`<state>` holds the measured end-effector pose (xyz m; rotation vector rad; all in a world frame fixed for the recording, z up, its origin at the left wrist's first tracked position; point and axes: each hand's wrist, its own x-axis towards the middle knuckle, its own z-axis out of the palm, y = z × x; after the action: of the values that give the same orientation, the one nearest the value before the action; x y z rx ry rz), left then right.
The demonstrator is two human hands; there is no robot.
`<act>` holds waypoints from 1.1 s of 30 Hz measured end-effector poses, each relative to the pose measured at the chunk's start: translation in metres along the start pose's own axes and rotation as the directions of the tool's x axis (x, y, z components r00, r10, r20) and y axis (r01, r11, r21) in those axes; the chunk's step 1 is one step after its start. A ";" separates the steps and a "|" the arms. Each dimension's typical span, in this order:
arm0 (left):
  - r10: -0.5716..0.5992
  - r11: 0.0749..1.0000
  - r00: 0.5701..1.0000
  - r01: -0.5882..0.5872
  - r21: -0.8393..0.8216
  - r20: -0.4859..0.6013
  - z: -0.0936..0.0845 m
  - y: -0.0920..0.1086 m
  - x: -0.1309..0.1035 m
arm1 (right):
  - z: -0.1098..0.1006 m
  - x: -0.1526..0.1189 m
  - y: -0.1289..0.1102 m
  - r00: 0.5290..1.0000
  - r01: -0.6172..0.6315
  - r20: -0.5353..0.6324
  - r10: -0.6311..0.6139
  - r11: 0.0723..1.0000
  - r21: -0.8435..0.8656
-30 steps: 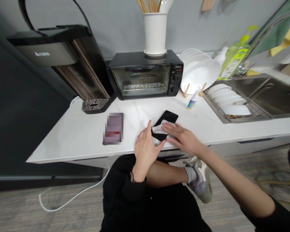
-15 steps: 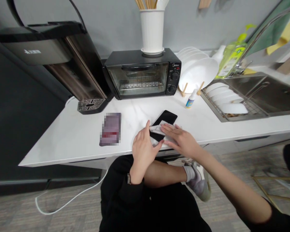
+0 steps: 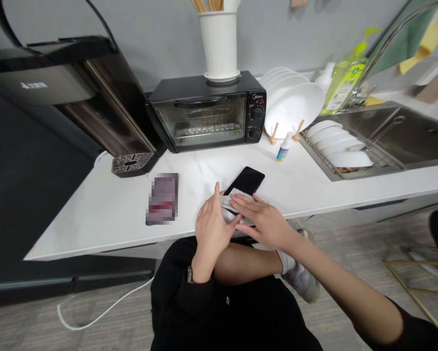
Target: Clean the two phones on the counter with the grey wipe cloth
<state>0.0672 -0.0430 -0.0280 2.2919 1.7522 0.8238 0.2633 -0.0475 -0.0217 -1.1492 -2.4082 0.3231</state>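
A black phone (image 3: 248,180) lies on the white counter near its front edge, its lower part covered by a pale cloth (image 3: 237,193). My right hand (image 3: 258,218) presses flat on the cloth with fingers stretched out. At the phone's left side is my left hand (image 3: 212,223), thumb and fingers spread, its fingertips by the cloth and phone edge. Left of my hands lies a flat, purplish pixelated item (image 3: 163,199). Behind the phone to the right stands a small spray bottle (image 3: 283,148) with a white top and blue label.
A black toaster oven (image 3: 207,119) carries a white utensil holder (image 3: 220,46). At the left stands a dark dispenser (image 3: 105,107). To the right are white plates (image 3: 295,107) in a rack, a green pump bottle (image 3: 343,85), bowls (image 3: 350,158) and a sink (image 3: 419,139).
My right hand and the cloth have slid toward the phone's near end, baring more of its black surface. The whole view has shifted slightly.
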 end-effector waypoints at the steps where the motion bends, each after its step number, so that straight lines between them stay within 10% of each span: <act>1: -0.007 1.000 1.000 0.007 -0.011 -0.007 0.000 0.001 0.001 | -0.006 -0.001 0.014 0.999 -0.040 -0.009 0.040 0.999 -0.020; 6: -0.001 0.999 1.000 0.000 -0.054 -0.024 0.000 0.004 0.003 | -0.020 0.040 0.062 0.967 -0.243 -0.114 0.227 0.957 -0.156; 14: 0.007 1.000 1.000 -0.007 -0.006 -0.001 0.000 0.000 -0.002 | 0.008 0.013 -0.007 0.995 0.103 0.008 -0.102 0.994 -0.039; 22: -0.007 0.999 1.000 0.006 -0.050 -0.024 0.000 0.005 0.003 | -0.024 0.033 0.070 0.975 -0.217 -0.094 0.203 0.957 -0.191; 29: -0.011 1.000 0.999 0.010 -0.030 -0.030 0.000 0.001 -0.001 | 0.014 0.027 -0.006 0.996 0.088 -0.015 -0.089 0.995 -0.045; 33: -0.009 0.999 0.999 0.008 -0.035 -0.034 0.001 0.000 0.000 | -0.008 -0.002 0.021 0.999 0.036 -0.010 -0.037 0.998 -0.042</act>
<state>0.0682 -0.0426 -0.0288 2.2594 1.7463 0.8907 0.2826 -0.0361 -0.0239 -1.1206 -2.4344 0.2549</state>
